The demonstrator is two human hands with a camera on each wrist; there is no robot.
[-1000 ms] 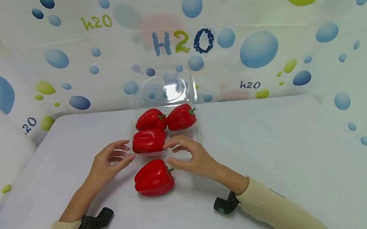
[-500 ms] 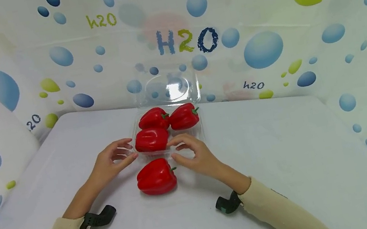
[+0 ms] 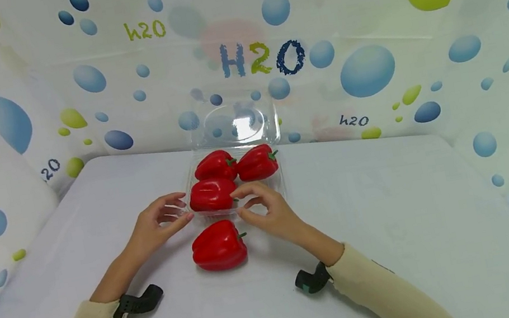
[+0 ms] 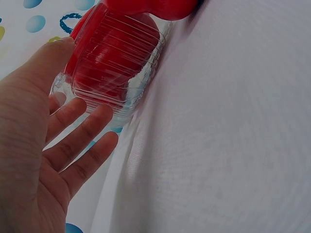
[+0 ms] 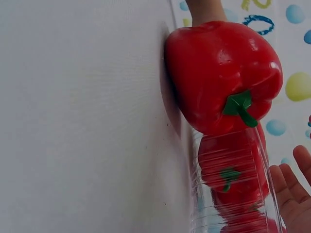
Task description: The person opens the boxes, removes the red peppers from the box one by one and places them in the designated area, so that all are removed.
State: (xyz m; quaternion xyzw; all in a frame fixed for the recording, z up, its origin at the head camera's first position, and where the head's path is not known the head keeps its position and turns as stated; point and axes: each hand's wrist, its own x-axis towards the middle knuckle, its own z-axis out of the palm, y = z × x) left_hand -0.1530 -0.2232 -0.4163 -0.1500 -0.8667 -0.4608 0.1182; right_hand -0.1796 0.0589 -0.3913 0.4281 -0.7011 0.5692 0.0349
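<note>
A clear plastic clamshell container (image 3: 275,182) holds three red bell peppers: one at the back left (image 3: 215,167), one at the back right (image 3: 257,162), one at the front left (image 3: 211,195). A fourth red bell pepper (image 3: 219,246) lies on the table before it, green stem to the right. My left hand (image 3: 156,224) is at the container's left side, its fingers spread along the ribbed wall (image 4: 116,63) in the left wrist view. My right hand (image 3: 269,210) hovers over the front right, fingertips near the front pepper's stem, gripping nothing visible. Contact is unclear for either hand.
The container's transparent lid (image 3: 233,123) stands raised at the back, against the patterned backdrop (image 3: 360,4). A white cloth covers the table (image 3: 370,207). Dark wrist cameras (image 3: 139,301) jut from both sleeves.
The whole scene shifts slightly right in the head view. My right hand moves a little closer to the front pepper's stem; the left hand and peppers keep their places.
</note>
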